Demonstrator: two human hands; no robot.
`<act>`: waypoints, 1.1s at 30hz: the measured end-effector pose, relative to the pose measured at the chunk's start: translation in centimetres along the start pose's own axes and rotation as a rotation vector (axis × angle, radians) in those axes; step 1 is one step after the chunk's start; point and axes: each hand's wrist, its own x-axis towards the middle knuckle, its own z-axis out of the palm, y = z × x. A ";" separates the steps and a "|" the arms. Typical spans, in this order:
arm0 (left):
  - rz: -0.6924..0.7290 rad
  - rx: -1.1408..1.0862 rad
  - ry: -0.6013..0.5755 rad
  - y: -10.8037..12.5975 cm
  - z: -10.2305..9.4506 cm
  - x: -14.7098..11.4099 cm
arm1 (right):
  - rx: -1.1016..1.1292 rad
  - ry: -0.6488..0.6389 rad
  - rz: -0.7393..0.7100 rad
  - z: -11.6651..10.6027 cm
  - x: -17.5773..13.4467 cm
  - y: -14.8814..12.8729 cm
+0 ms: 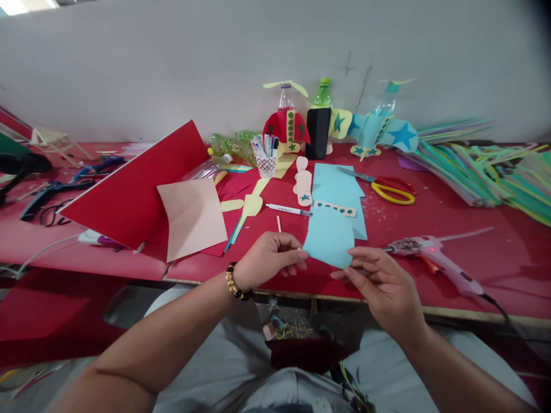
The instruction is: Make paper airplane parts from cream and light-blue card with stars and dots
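A light blue piece of paper [329, 245] is held near the table's front edge, between my two hands. My left hand [278, 253], with a beaded bracelet at the wrist, pinches its lower left corner. The fingers of my right hand [379, 278] are closed on its lower right corner. Just behind lie a cream strip with green dots [336, 208] and more light blue sheets [331, 182]. A white marker [287, 210] rests to the left, close to a small stick [279, 223] and a pinkish cutout with a star [303, 189].
Scissors [394, 192] and a lit glue gun [439, 252] with a cord lie to the right. Decorated bottle planes [286, 126] and a black phone [318, 133] stand along the wall. A cup of markers [266, 163], beige paper [193, 218] and red board [142, 195] are leftward.
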 end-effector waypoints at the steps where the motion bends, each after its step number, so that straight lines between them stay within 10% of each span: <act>1: 0.006 0.003 0.007 0.1 -0.1 0.0 | -0.028 0.001 -0.008 0.0 -0.1 0.1; 15: 0.203 0.114 0.437 1.5 -7.6 0.1 | -0.508 -0.050 -0.351 -1.2 -0.1 0.2; 26: -0.089 0.704 0.585 -0.5 -12.9 0.5 | -0.528 -0.125 -0.422 -1.9 -0.2 0.6; 33: -0.059 1.165 0.773 0.4 -12.4 -0.2 | -0.541 -0.153 -0.406 -2.5 -0.5 1.0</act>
